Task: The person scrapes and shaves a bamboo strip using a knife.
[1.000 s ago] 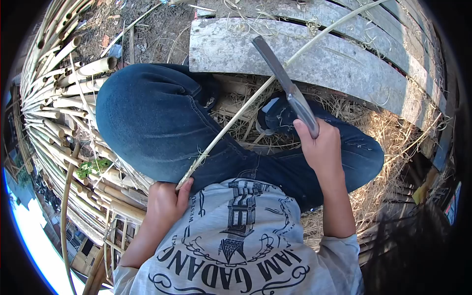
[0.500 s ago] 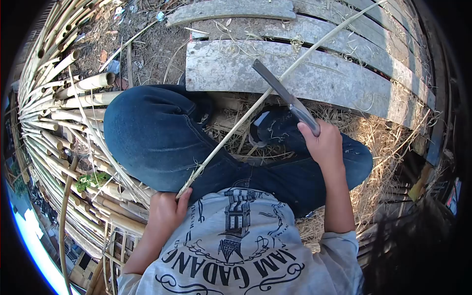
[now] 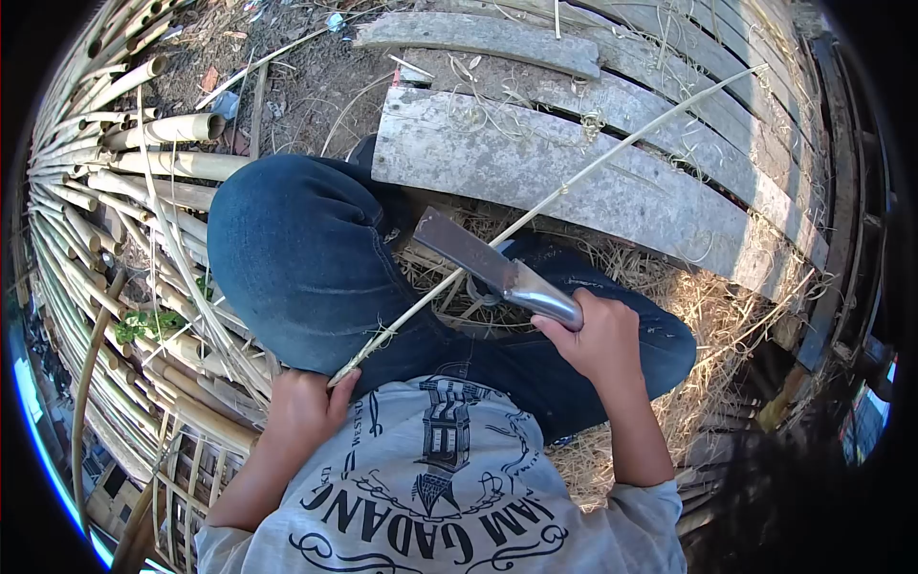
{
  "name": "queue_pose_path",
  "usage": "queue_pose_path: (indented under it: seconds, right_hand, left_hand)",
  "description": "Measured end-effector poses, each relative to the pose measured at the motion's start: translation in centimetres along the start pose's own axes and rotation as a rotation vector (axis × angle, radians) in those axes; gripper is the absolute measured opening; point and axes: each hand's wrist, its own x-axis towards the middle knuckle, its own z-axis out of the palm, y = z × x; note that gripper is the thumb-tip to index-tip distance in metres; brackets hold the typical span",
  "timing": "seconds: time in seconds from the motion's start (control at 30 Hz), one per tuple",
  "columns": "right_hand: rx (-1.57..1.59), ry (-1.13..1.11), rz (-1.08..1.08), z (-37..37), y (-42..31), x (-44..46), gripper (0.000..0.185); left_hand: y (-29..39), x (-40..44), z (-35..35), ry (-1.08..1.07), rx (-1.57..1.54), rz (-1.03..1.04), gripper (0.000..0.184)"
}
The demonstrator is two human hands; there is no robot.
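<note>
My left hand (image 3: 308, 407) is closed around the near end of a long thin bamboo strip (image 3: 564, 187), close to my hip. The strip slants away over my lap to the wooden planks, with frayed fibres near the held end. In my right hand (image 3: 602, 340) is a knife (image 3: 470, 253), gripped by its shiny metal handle. Its broad, dark, blunt-ended blade lies across the strip around mid-length, over my lap. Whether the cutting edge touches the strip, I cannot tell.
Weathered planks (image 3: 535, 148) form a low platform in front, scattered with curled shavings. Many bamboo poles (image 3: 177, 131) are piled at the left. Straw-like shavings (image 3: 712, 316) cover the ground at the right. A green plant (image 3: 143, 325) pokes out among the poles.
My right hand has drawn the knife back along the strip, toward my body and leftward, and the blade now lies flatter. The left hand keeps hold of the strip's end.
</note>
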Motion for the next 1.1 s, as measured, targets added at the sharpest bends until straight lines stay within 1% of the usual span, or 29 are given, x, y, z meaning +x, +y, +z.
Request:
queue_pose_path:
  seconds: [0.03, 0.07, 0.1, 0.17, 0.2, 0.23, 0.27, 0.3, 0.37, 0.4, 0.43, 0.5, 0.53, 0.57, 0.6, 0.63, 0.67, 0.7, 0.73, 0.77, 0.8, 0.83, 0.9, 0.93, 0.97, 1.03, 1.07, 1.1]
  right_hand:
    - [0.001, 0.042, 0.025, 0.3, 0.9, 0.5, 0.053]
    - [0.161, 0.145, 0.180, 0.6, 2.1, 1.4, 0.051]
    - [0.133, 0.119, 0.276, -0.3, 2.7, 2.1, 0.048]
    - [0.136, 0.121, 0.310, -0.3, 0.1, 0.9, 0.047]
    - [0.246, 0.086, 0.238, 0.3, -1.2, -0.2, 0.047]
    - [0.149, 0.045, 0.057, 0.5, -1.5, -1.1, 0.047]
    - [0.076, 0.038, 0.001, 0.6, -1.2, -1.0, 0.048]
    - [-0.003, 0.028, -0.054, 0.9, -0.6, -0.8, 0.048]
    - [0.194, 0.154, 0.260, 1.8, 2.3, 0.7, 0.048]
    - [0.146, 0.178, 0.327, 1.4, 3.1, 1.0, 0.048]
    - [0.138, 0.177, 0.320, 1.3, 2.6, 0.8, 0.048]
    - [0.299, 0.105, 0.192, 1.3, 0.6, -0.5, 0.049]
    - [0.091, 0.023, 0.026, 0.6, 0.6, -0.9, 0.049]
    - [0.083, 0.032, 0.035, 0.4, 1.0, -0.7, 0.049]
    - [0.074, 0.065, 0.140, 0.2, 1.4, -0.2, 0.049]
    - [0.064, 0.090, 0.242, 0.1, 1.8, 0.4, 0.049]
    - [0.163, 0.143, 0.363, -0.2, 2.3, 1.0, 0.048]
    - [0.158, 0.139, 0.350, -0.1, 1.7, 0.8, 0.048]
    - [0.174, 0.150, 0.268, 0.2, 0.4, 0.3, 0.049]
    - [0.196, 0.157, 0.207, 0.5, -0.5, -0.6, 0.050]
    - [0.072, 0.023, 0.113, 0.5, -0.6, -1.0, 0.049]
    - [0.075, 0.030, 0.125, 0.3, -0.4, -0.9, 0.049]
    - [0.058, 0.086, 0.158, -0.1, 1.0, 0.1, 0.050]
    - [0.175, 0.148, 0.359, 0.4, 2.7, 1.0, 0.050]
    - [0.151, 0.176, 0.354, 0.5, 3.1, 0.9, 0.051]
    - [0.306, 0.124, 0.265, 1.3, 1.4, -0.4, 0.050]
    - [0.232, 0.067, 0.081, 1.4, 1.2, -1.0, 0.050]
    - [0.062, 0.026, -0.073, 1.5, 1.2, -1.3, 0.049]
  left_hand:
    - [0.0, 0.0, 0.0, 0.014, 0.006, 0.011, 0.031]
    - [0.0, -0.1, 0.1, 0.029, 0.009, 0.016, 0.032]
    - [-0.1, -0.2, 0.2, 0.030, -0.001, 0.005, 0.032]
    - [-0.2, -0.2, 0.1, -0.035, 0.033, -0.030, 0.031]
    - [-0.3, -0.4, 0.2, -0.034, 0.032, -0.036, 0.031]
    - [-0.5, -0.4, 0.4, 0.027, 0.018, 0.025, 0.030]
    - [-0.7, -0.2, 0.6, 0.087, -0.001, 0.092, 0.029]
    - [-0.6, 0.0, 0.6, 0.082, -0.010, 0.103, 0.029]
    - [-0.2, 0.1, 0.4, 0.077, -0.021, 0.079, 0.026]
    - [0.4, 0.2, -0.1, 0.033, -0.018, 0.034, 0.024]
    - [0.3, 0.1, 0.3, 0.039, -0.027, 0.030, 0.024]
    - [-0.4, -0.2, 0.2, 0.049, -0.022, 0.044, 0.023]
    - [-0.5, -0.2, 0.2, 0.045, -0.022, 0.056, 0.023]
    - [-0.5, -0.1, 0.4, 0.087, -0.045, 0.067, 0.023]
    - [-0.3, 0.0, 0.6, 0.127, -0.073, 0.073, 0.023]
    - [0.1, -0.1, 0.5, 0.121, -0.085, 0.074, 0.023]
    - [0.8, 0.0, -0.2, 0.084, -0.020, 0.064, 0.023]
    - [1.2, 0.1, -0.5, 0.057, 0.049, 0.050, 0.023]
    - [0.5, 0.1, -0.2, 0.019, -0.004, 0.021, 0.023]
    - [0.5, -0.1, 0.0, 0.010, 0.005, 0.018, 0.023]
    - [0.6, -0.1, 0.1, 0.058, -0.029, 0.023, 0.023]
    - [0.7, 0.1, 0.1, 0.110, -0.068, 0.033, 0.023]
    - [1.3, 0.4, -0.5, 0.080, -0.025, 0.042, 0.023]
    - [1.4, 0.3, -0.6, 0.054, 0.019, 0.034, 0.022]
    - [1.3, 0.1, -0.4, 0.050, 0.014, 0.017, 0.022]
    - [1.1, 0.2, -0.6, 0.050, 0.046, 0.062, 0.022]
    - [1.0, 0.0, -0.5, 0.037, 0.056, 0.064, 0.022]
    - [0.7, 0.0, -0.1, 0.071, 0.001, 0.050, 0.022]
